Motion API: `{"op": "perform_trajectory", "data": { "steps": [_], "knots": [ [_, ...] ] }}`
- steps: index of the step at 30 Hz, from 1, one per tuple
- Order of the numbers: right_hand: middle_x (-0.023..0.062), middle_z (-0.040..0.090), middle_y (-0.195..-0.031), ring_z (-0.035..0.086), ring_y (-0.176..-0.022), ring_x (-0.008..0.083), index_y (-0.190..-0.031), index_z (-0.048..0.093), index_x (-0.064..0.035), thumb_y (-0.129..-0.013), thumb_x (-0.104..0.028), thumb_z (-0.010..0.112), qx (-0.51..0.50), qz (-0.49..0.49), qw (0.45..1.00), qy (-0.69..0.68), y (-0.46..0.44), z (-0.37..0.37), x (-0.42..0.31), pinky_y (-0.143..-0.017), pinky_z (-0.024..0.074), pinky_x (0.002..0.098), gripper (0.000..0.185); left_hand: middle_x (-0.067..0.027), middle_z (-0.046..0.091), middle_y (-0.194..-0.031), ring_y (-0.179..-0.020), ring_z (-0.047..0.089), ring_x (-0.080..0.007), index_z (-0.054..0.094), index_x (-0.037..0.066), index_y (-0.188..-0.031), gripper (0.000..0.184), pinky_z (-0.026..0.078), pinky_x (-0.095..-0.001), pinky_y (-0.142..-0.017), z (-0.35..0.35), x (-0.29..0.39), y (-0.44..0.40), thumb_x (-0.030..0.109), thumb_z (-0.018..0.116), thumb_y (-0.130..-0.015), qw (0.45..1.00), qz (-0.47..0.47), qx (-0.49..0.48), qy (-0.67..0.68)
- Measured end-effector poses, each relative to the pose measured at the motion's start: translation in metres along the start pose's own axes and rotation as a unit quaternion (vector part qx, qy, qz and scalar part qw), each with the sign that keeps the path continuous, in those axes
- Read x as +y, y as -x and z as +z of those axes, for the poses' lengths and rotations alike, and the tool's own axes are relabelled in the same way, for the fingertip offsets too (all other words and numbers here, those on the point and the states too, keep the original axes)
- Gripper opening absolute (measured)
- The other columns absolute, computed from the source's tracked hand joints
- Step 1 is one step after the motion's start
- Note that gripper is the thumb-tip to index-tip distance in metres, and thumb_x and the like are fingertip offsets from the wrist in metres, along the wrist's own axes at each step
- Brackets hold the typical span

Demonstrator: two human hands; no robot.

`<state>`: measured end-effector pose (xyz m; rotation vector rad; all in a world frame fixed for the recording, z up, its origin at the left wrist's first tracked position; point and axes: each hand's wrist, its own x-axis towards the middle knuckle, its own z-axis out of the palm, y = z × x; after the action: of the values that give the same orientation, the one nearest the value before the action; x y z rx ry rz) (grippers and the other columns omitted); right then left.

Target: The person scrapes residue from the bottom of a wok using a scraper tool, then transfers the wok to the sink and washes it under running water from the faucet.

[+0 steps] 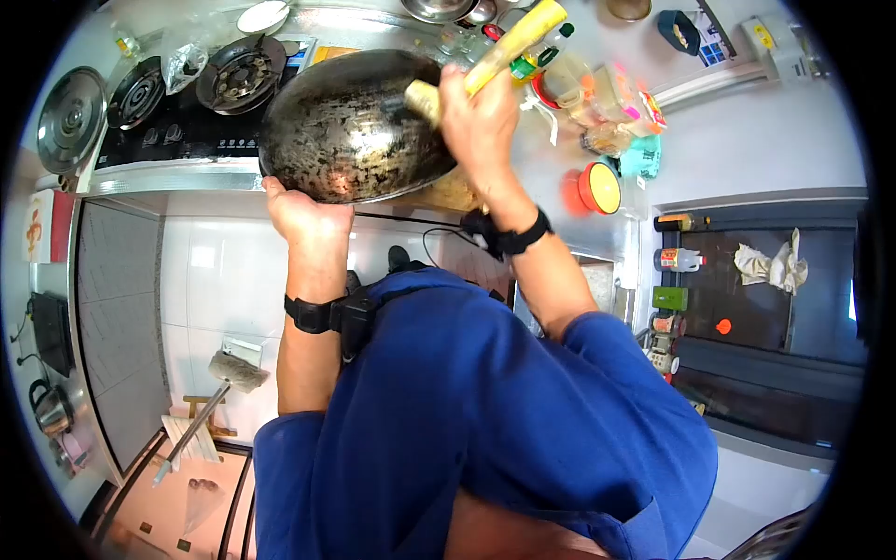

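Wok (359, 131), its blackened underside turned up toward the person, is held tilted over the near edge of the stove and bench (543, 173). The left hand (310, 217) cups its near left rim, the grip pinching the edge, though most of its fingers are hidden. The right hand (478, 121) has its grip wrapped around a yellow stick (513, 49) against the wok's right side; whether stick and wok are joined, I cannot tell.

Writing is plentiful but mostly too small to read. At the far left, a red-and-white box (47, 226) bears a large red character, too blurred to make out. White markings run along the near edge of the black stove (201, 138). Dark lettering sits on a teal bag (642, 157) at the right, and a jug (679, 259) on the right-hand sill carries an unreadable label, with a green box (669, 298) beside it.

Beyond the right hand crowd a green bottle (534, 63) and clear tubs (597, 98); a red bowl (599, 189) with a yellow inside stands nearer. The wok blocks the view of the bench behind it. A mop (238, 371) leans at the near left.
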<state>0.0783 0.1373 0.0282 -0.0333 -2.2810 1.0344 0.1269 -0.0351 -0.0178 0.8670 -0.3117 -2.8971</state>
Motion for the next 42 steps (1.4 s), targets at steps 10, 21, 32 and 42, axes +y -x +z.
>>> {"op": "perform_trajectory", "data": {
  "steps": [10, 21, 32, 42],
  "knots": [
    [0.0163, 0.06, -0.067, 0.055, -0.056, 0.0283, -0.086, 0.052, 0.0026, -0.09, -0.024, 0.066, 0.028, -0.076, 0.996, 0.025, 0.025, 0.008, -0.005, -0.056, 0.0453, 0.0411, 0.03, -0.0097, 0.045, -0.147, -0.136, 0.044, -0.0318, 0.041, 0.014, -0.145, 0.059, 0.037, -0.0551, -0.111, 0.002, -0.009, 0.004, 0.047, 0.015, -0.105, 0.999, -0.019, -0.025, 0.043],
    [0.0256, 0.062, -0.07, 0.062, -0.066, 0.0465, -0.089, 0.051, 0.0039, -0.088, -0.03, 0.067, 0.0, 0.011, 1.0, 0.021, -0.007, -0.002, 0.006, -0.062, 0.0476, 0.053, 0.038, -0.0075, 0.044, -0.148, -0.136, 0.044, -0.0311, 0.04, 0.016, -0.147, 0.059, 0.037, -0.055, -0.112, 0.005, -0.017, 0.008, 0.051, 0.018, -0.104, 0.999, -0.025, -0.001, 0.03],
    [0.0253, 0.061, -0.072, 0.061, -0.066, 0.0462, -0.092, 0.048, 0.0025, -0.088, -0.028, 0.068, -0.011, -0.084, 0.995, 0.059, 0.023, 0.001, -0.007, -0.062, 0.0471, 0.0514, 0.036, -0.0103, 0.045, -0.148, -0.136, 0.043, -0.0332, 0.041, 0.014, -0.146, 0.057, 0.036, -0.0572, -0.112, 0.016, -0.018, 0.017, 0.047, 0.019, -0.105, 0.997, -0.028, -0.012, 0.068],
    [0.0235, 0.06, -0.073, 0.06, -0.067, 0.0459, -0.095, 0.049, 0.0021, -0.088, -0.023, 0.067, -0.007, -0.125, 0.991, 0.038, 0.022, 0.009, 0.007, -0.062, 0.0463, 0.0515, 0.032, -0.0087, 0.045, -0.147, -0.134, 0.045, -0.0326, 0.038, 0.016, -0.147, 0.061, 0.038, -0.0562, -0.11, 0.006, -0.017, 0.009, 0.054, 0.019, -0.104, 0.997, -0.038, -0.011, 0.07]
  ]
}}
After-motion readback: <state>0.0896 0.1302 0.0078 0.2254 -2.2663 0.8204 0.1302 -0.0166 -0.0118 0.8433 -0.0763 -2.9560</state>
